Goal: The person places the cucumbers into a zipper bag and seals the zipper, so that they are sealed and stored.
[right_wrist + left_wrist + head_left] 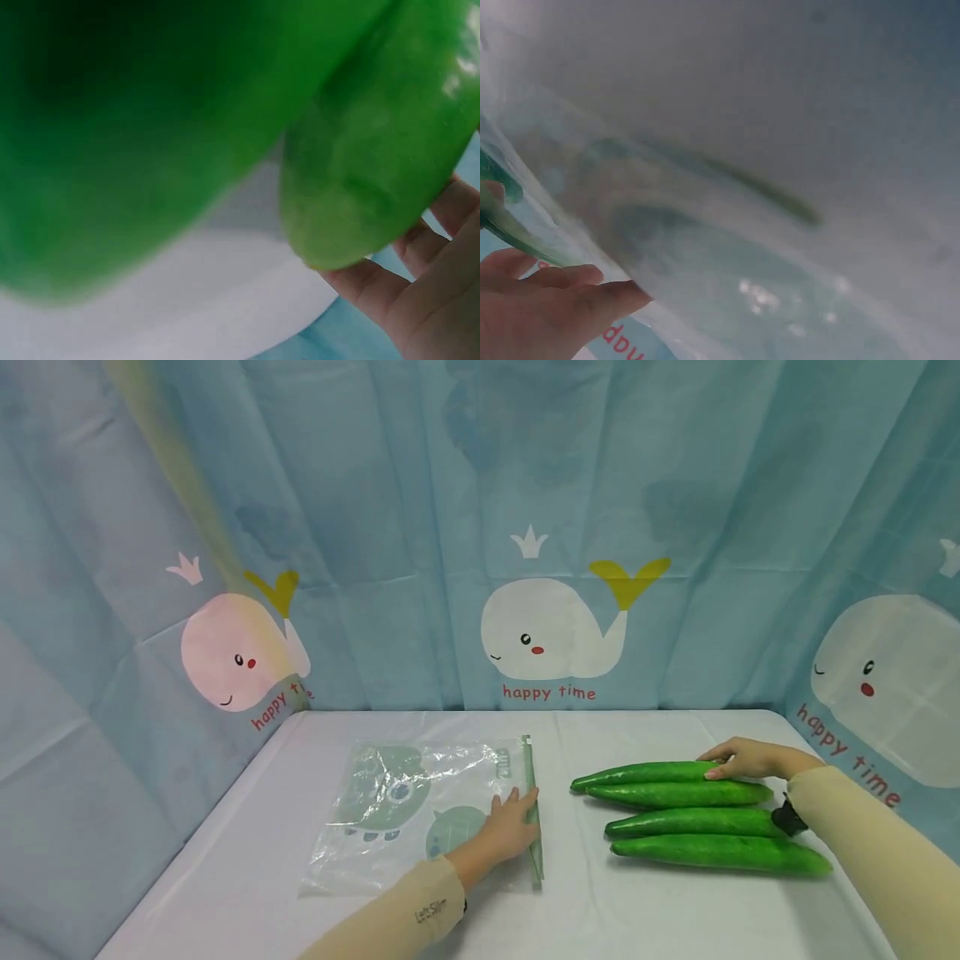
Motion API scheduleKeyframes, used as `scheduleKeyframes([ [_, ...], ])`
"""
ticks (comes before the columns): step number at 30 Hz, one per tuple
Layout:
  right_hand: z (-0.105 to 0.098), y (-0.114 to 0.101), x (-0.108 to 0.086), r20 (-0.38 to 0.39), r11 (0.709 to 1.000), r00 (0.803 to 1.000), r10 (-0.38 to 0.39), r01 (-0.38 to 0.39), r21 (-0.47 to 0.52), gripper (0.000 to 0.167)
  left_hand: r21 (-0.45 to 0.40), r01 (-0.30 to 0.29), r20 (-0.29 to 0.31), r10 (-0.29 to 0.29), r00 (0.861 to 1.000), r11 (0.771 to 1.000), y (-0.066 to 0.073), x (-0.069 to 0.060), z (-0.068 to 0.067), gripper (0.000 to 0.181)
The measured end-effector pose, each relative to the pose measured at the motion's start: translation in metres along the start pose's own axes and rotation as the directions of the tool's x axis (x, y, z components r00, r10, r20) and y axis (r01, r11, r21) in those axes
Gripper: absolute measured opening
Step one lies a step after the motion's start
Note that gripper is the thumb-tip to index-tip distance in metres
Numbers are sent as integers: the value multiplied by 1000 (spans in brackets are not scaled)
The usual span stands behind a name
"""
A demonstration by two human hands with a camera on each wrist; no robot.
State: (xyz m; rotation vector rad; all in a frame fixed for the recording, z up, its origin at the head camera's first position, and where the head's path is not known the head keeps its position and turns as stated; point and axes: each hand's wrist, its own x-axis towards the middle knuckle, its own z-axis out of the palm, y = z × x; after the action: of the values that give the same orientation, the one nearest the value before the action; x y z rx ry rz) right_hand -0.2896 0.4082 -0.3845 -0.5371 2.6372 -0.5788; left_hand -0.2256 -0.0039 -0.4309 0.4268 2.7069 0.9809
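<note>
A clear zip bag (382, 868) with green cartoon prints lies flat on the left of the white table. My left hand (510, 827) rests on it with spread fingers, the tips at the green zip strip (528, 760). Several long green cucumbers lie side by side on the right, in two pairs. My right hand (753, 758) grips the farthest cucumber (645, 772) near its right end, thumb on the near side. Touching that one is a second cucumber (667, 793). In the right wrist view, fingertips (360, 285) touch a cucumber's rounded end (360, 180).
Nearer to me lie two more cucumbers, the third (690, 822) and the nearest (720, 853). A black wrist strap (787, 818) overlaps the third one's end. Blue curtains (390, 635) with whale prints enclose the table (570, 910) at the back and sides.
</note>
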Motion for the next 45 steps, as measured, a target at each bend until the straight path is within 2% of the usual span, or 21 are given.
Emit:
scheduleKeyframes([
  [4, -3, -2, -1, 3, 1000, 1000, -2, 2, 15, 46, -72, 7, 11, -7, 1000, 997, 0, -3, -5, 56],
  [7, -6, -4, -3, 9, 999, 1000, 9, -9, 48, 45, -133, 40, 9, -39, 999, 990, 1, -5, -7, 57],
  [10, -11, -8, -7, 6, 995, 999, 45, -45, 87, 48, -147, 65, 9, -64, 998, 987, 2, -6, -8, 58],
  [14, -17, -17, -16, -76, 979, 992, 100, -85, 183, 51, -166, 74, -7, -76, 997, 983, 4, -7, -10, 61],
  [17, -17, -24, -23, -147, 938, 979, 142, -85, 336, 52, -222, 79, -40, -90, 995, 972, 4, -7, -13, 63],
  [19, -13, -28, -27, -168, 884, 970, 177, -82, 461, 55, -266, 83, -63, -103, 993, 960, 2, -7, -14, 64],
  [21, -7, -30, -31, -177, 806, 959, 220, -77, 586, 60, -301, 74, -87, -105, 991, 951, 0, -7, -16, 65],
  [24, -1, -33, -35, -163, 660, 943, 291, -75, 748, 47, -338, 52, -123, -99, 987, 940, -5, -9, -20, 68],
  [28, 5, -38, -40, -102, 438, 930, 353, -68, 896, 20, -338, 39, -142, -92, 986, 940, -10, -14, -22, 79],
  [30, 7, -40, -42, -72, 336, 931, 357, -57, 940, 21, -330, 45, -142, -97, 985, 943, -12, -16, -21, 84],
  [31, 9, -42, -44, -66, 294, 934, 352, -44, 955, 22, -326, 51, -141, -102, 985, 944, -13, -17, -20, 85],
  [33, 11, -46, -46, -62, 238, 942, 330, -19, 971, 21, -310, 57, -149, -108, 983, 949, -14, -18, -19, 86],
  [34, 12, -48, -48, -62, 226, 948, 313, -11, 974, 21, -305, 61, -153, -112, 982, 951, -14, -18, -19, 86],
  [36, 14, -54, -49, -64, 224, 958, 281, -1, 975, 20, -289, 64, -160, -114, 981, 955, -14, -18, -19, 86],
  [41, 19, -71, -48, -75, 256, 968, 241, 11, 966, 14, -261, 44, -165, -89, 982, 964, -11, -19, -20, 87],
  [45, 23, -82, -41, -70, 269, 975, 210, 11, 963, 11, -257, 18, -170, -64, 983, 966, -9, -19, -19, 85],
])
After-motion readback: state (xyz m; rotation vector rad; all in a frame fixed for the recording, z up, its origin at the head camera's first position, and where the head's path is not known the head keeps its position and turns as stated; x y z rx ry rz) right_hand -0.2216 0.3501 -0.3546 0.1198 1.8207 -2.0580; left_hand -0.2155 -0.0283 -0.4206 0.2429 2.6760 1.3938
